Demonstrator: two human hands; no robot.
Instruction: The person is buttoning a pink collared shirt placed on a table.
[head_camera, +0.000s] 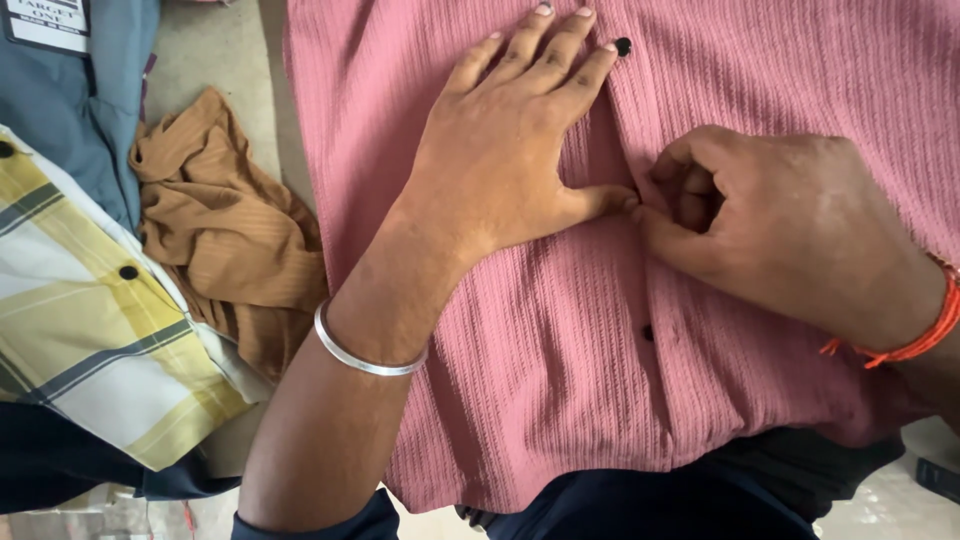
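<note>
A pink ribbed shirt with small black buttons lies spread out in front of me. My left hand rests flat on it, fingers spread toward a black button, thumb pressed against the shirt's front placket. My right hand is curled beside that thumb, fingers pinching the placket fabric at its middle. Another black button shows lower on the placket. A silver bangle sits on my left wrist, an orange thread on my right.
A crumpled brown ribbed cloth lies left of the pink shirt. Further left lie a yellow-and-white checked shirt with black buttons and a blue-grey shirt. Dark cloth shows at the bottom edge.
</note>
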